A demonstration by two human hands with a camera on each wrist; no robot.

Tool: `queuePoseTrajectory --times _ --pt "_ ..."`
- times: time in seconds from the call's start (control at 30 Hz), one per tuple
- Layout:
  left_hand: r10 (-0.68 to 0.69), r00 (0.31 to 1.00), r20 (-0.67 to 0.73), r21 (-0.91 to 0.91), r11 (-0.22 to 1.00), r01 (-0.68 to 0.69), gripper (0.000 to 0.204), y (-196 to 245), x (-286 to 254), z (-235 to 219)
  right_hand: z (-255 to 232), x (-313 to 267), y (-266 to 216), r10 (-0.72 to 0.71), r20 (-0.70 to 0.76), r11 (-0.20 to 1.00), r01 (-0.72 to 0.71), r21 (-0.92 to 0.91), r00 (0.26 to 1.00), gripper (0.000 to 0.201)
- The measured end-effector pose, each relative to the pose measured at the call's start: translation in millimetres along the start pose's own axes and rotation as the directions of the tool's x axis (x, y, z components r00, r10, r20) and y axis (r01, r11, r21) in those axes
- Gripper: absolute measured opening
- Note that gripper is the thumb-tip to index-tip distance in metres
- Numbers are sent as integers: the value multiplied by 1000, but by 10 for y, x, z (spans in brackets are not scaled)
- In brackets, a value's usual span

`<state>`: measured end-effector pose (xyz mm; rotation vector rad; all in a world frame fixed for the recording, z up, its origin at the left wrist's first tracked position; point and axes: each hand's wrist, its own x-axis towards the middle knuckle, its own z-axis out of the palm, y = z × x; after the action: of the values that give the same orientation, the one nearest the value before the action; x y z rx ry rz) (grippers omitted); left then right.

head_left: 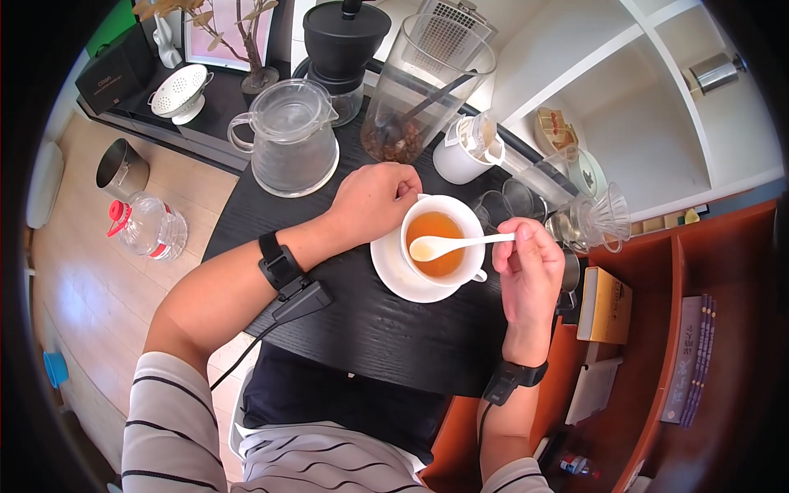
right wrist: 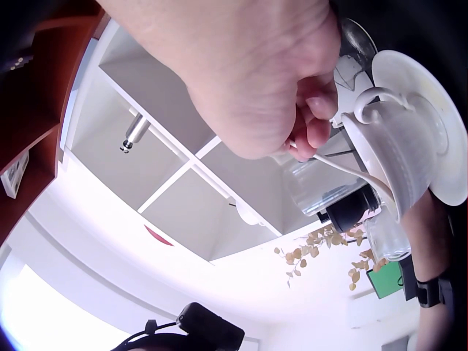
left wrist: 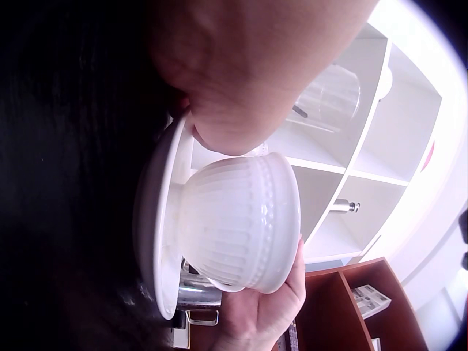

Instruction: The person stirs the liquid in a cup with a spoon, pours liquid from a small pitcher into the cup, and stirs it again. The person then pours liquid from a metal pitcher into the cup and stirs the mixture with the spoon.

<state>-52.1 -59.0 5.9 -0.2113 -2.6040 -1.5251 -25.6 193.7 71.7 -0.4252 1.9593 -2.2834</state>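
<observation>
A white two-handled cup (head_left: 464,214) with amber liquid (head_left: 444,222) stands on a white saucer (head_left: 390,267). My left hand (head_left: 374,201) is at the cup's far left side, its fingers curled at the handle there; the hand itself hides most of that grip. With thumb and fingers, my right hand (head_left: 530,267) pinches the handle end of a white soup spoon (head_left: 472,241). The spoon lies across the cup, its bowl at the liquid. In the right wrist view, the spoon's thin handle (right wrist: 340,167) slants from my fingers into the cup (right wrist: 402,146).
Behind the cup stand a glass pitcher (head_left: 296,148), a black grinder (head_left: 345,41), a tall glass vessel (head_left: 394,115) and a white mug with a drip bag (head_left: 460,156). Glassware (head_left: 588,218) stands to the right. A plastic bottle (head_left: 152,230) is on the floor at left.
</observation>
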Motion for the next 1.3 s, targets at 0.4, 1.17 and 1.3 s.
queuePoseTrajectory --times 0.4,1.17,1.3 --pt "-10 1000 -6 -12 1000 10 16 1 0 4 31 -38 -13 -156 12 976 156 -154 988 28" --pt "27 999 -27 2 1000 -27 18 -52 6 36 -49 43 88 -126 17 943 125 -308 992 25" --pt "44 998 -35 -2 999 -44 18 -64 6 41 -44 53 133 9 29 983 -3 -185 1000 28"
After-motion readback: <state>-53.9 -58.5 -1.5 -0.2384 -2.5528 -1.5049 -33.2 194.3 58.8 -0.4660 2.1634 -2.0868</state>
